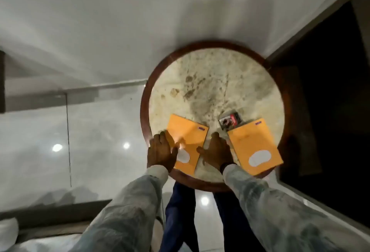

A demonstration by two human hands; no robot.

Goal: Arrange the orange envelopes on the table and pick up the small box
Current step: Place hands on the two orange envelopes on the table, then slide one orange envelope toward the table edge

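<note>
Two orange envelopes lie on the near half of a round marble table (212,75) with a dark wooden rim. The left envelope (188,133) is under the fingers of my left hand (161,151), which rests flat on its near left corner. The right envelope (253,145) lies just right of my right hand (217,151), whose fingers are spread flat on the bare marble between the two envelopes. A small box (230,120) with a red and dark print sits beyond the right envelope's far corner, partly tucked beneath it.
A white wall stands behind the table. A dark doorway (330,91) opens at the right, close to the table's rim. Glossy pale floor tiles (80,141) spread to the left. My legs in dark trousers (180,211) stand at the near edge.
</note>
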